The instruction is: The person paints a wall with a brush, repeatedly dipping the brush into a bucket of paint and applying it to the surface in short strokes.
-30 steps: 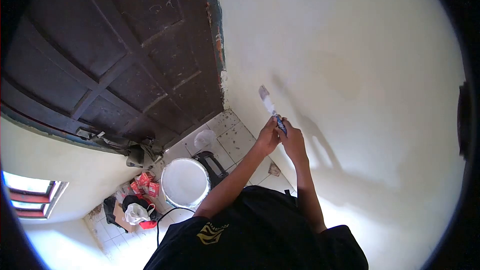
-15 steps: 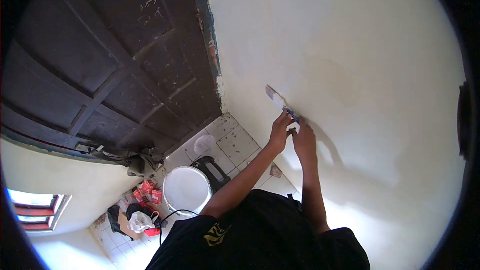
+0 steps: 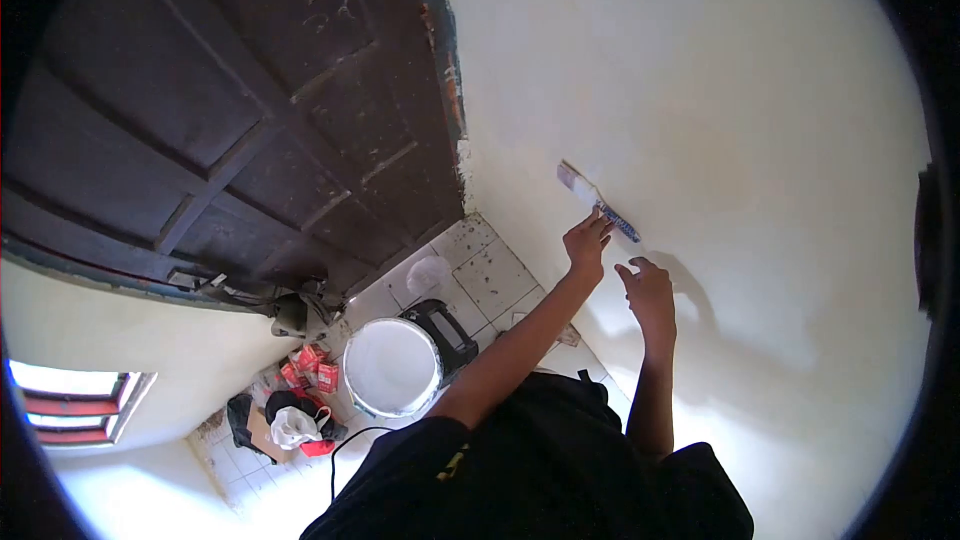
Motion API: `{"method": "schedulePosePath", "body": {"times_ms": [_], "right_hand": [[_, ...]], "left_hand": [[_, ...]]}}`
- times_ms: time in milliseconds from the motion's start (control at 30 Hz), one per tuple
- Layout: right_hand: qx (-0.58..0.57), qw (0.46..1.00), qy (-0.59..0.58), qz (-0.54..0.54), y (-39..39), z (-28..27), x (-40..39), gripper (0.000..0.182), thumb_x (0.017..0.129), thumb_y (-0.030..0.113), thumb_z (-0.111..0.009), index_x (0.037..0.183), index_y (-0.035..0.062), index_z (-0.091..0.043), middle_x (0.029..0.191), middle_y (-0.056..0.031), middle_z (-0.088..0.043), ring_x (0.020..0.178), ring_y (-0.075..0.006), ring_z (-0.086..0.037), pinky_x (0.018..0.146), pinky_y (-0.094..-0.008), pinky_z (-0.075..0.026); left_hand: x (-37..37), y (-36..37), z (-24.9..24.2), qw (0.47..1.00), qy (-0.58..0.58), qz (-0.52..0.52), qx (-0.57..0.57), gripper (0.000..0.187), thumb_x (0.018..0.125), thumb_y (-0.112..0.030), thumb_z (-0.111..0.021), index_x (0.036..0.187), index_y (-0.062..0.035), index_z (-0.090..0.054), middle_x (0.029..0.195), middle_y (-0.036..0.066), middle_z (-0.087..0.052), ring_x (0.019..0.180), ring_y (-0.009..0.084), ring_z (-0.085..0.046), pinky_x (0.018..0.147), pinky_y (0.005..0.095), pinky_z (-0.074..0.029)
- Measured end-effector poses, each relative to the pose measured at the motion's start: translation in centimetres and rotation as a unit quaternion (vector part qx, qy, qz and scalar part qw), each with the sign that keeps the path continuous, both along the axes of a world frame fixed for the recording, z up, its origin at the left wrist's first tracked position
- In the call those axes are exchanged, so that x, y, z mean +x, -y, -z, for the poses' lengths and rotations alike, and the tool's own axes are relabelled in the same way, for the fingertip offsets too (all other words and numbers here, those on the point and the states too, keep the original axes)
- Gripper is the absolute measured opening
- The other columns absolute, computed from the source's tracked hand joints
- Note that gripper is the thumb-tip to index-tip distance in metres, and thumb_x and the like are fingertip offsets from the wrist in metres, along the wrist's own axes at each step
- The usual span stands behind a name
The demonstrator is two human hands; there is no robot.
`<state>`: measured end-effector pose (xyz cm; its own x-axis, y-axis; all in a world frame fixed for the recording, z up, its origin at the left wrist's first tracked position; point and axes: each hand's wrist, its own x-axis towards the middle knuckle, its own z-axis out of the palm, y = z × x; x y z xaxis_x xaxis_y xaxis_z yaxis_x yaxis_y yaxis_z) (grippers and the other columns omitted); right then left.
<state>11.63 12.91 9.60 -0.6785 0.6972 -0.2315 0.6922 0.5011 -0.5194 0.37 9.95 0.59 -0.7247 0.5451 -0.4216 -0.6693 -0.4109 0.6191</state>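
Observation:
A paintbrush (image 3: pixel 622 224) with a blue patterned handle and a pale, paint-coated head is pinched in the fingers of my left hand (image 3: pixel 588 243). Its head points up and left, close to the cream wall (image 3: pixel 800 90). Lower and to the right, my right hand (image 3: pixel 651 295) is off the brush, with nothing in it. The thumb and fingers there are bent and held apart. Shadows of the hands fall on the wall beside them.
Below left stands a white bucket (image 3: pixel 348 367) of white paint, next to a black container (image 3: pixel 455 333). A dark panelled door (image 3: pixel 230 90) fills the upper left. Red boxes (image 3: pixel 327 377) and a white bag (image 3: pixel 295 427) lie on the tiled floor (image 3: pixel 490 278).
My right hand has let go of the brush handle and moved down and right. The left hand keeps the brush, which appears farther right as the view shifted.

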Motion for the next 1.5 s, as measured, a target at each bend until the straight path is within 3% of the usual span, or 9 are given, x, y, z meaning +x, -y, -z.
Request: {"method": "schedulePosePath", "body": {"times_ms": [67, 267, 400, 600, 667, 900, 1000, 1100, 1500], "right_hand": [[0.060, 0.998, 0.003, -0.004, 0.4, -0.5, -0.4, 0.042, 0.084, 0.035, -0.061, 0.102, -0.0028, -0.062, 0.083, -0.0235, -0.065, 0.086, -0.0375, -0.063, 0.077, -0.0459, -0.049], [0.168, 0.985, -0.024, 0.018, 0.6, 0.8, -1.2, 0.039, 0.086, 0.032, -0.057, 0.105, -0.0021, -0.058, 0.084, -0.0229, -0.063, 0.083, -0.0378, -0.062, 0.075, -0.0476, -0.048], [0.213, 0.969, -0.128, 0.013, -0.4, 3.1, -3.2, 0.028, 0.083, 0.014, -0.063, 0.101, -0.0009, -0.048, 0.080, -0.0217, -0.064, 0.075, -0.0393, -0.063, 0.068, -0.0458, -0.049], [0.096, 0.968, -0.233, 0.016, 0.2, 6.3, -1.8, 0.019, 0.089, 0.008, -0.054, 0.103, 0.0020, -0.043, 0.075, -0.0161, -0.063, 0.060, -0.0253, -0.063, 0.052, -0.0355, -0.049], [-0.133, 0.962, -0.235, -0.033, 0.9, 5.6, -1.3, 0.026, 0.090, 0.011, -0.054, 0.111, -0.0023, -0.047, 0.082, -0.0193, -0.064, 0.061, -0.0269, -0.064, 0.055, -0.0366, -0.049], [-0.077, 0.969, -0.234, -0.015, 0.9, 8.5, -3.4, 0.017, 0.091, 0.007, -0.047, 0.103, -0.0048, -0.053, 0.059, -0.0082, -0.054, 0.048, -0.0144, -0.055, 0.047, -0.0286, -0.047], [-0.059, 0.978, -0.199, -0.030, -0.1, 8.8, -3.8, 0.025, 0.091, 0.014, -0.049, 0.106, -0.0068, -0.052, 0.068, -0.0167, -0.061, 0.060, -0.0257, -0.063, 0.053, -0.0350, -0.051], [0.103, 0.990, -0.095, -0.027, -0.4, 7.8, -2.6, 0.039, 0.088, 0.022, -0.055, 0.114, -0.0071, -0.051, 0.068, -0.0173, -0.063, 0.054, -0.0222, -0.063, 0.053, -0.0317, -0.049], [-0.115, 0.993, -0.031, -0.018, -3.2, 3.7, 2.4, 0.041, 0.086, 0.029, -0.060, 0.107, -0.0068, -0.059, 0.074, -0.0180, -0.065, 0.056, -0.0216, -0.064, 0.051, -0.0300, -0.049]], "left_hand": [[-0.3, -1.0, 0.7, 0.993, 0.071, -0.095, 0.012, 0.015, 0.085, -0.008, -0.061, 0.099, -0.0041, -0.064, 0.088, 0.003, -0.066, 0.082, 0.0151, -0.064, 0.073, 0.0296, -0.049], [-1.9, 0.0, -0.6, 0.993, 0.100, -0.061, -0.003, 0.011, 0.078, -0.005, -0.068, 0.087, -0.0055, -0.062, 0.089, 0.004, -0.068, 0.078, 0.0167, -0.066, 0.070, 0.0294, -0.050], [-2.1, -0.9, 0.4, 0.991, 0.095, -0.092, -0.033, 0.041, 0.071, 0.003, -0.073, 0.098, -0.0070, -0.044, 0.082, 0.013, -0.065, 0.073, 0.0182, -0.064, 0.060, 0.0253, -0.049], [-0.7, 2.9, 1.1, 0.987, 0.118, -0.103, 0.044, 0.047, 0.068, 0.008, -0.074, 0.097, -0.0072, -0.040, 0.075, 0.010, -0.059, 0.063, 0.0161, -0.058, 0.056, 0.0248, -0.049], [-1.1, 3.8, 3.0, 0.992, 0.098, -0.079, 0.030, 0.036, 0.070, 0.005, -0.074, 0.090, -0.0067, -0.045, 0.077, 0.009, -0.059, 0.066, 0.0163, -0.058, 0.058, 0.0277, -0.050], [-1.4, 3.3, 4.5, 0.989, 0.137, -0.006, 0.059, 0.012, 0.083, -0.010, -0.066, 0.079, -0.0062, -0.055, 0.083, 0.007, -0.062, 0.077, 0.0172, -0.060, 0.061, 0.0328, -0.051], [-1.6, 2.0, 3.8, 0.996, 0.084, 0.000, 0.027, 0.010, 0.084, -0.010, -0.065, 0.084, -0.0031, -0.058, 0.084, 0.009, -0.062, 0.076, 0.0189, -0.061, 0.061, 0.0309, -0.052], [-1.6, 0.2, 3.5, 0.998, 0.054, -0.023, 0.002, 0.009, 0.083, -0.008, -0.064, 0.085, -0.0008, -0.059, 0.083, 0.010, -0.063, 0.075, 0.0201, -0.063, 0.062, 0.0311, -0.055], [-3.5, 0.7, 5.1, 0.997, 0.035, 0.049, -0.056, 0.013, 0.081, -0.005, -0.066, 0.075, 0.0035, -0.059, 0.077, 0.013, -0.064, 0.065, 0.0220, -0.066, 0.060, 0.0332, -0.060]]}}
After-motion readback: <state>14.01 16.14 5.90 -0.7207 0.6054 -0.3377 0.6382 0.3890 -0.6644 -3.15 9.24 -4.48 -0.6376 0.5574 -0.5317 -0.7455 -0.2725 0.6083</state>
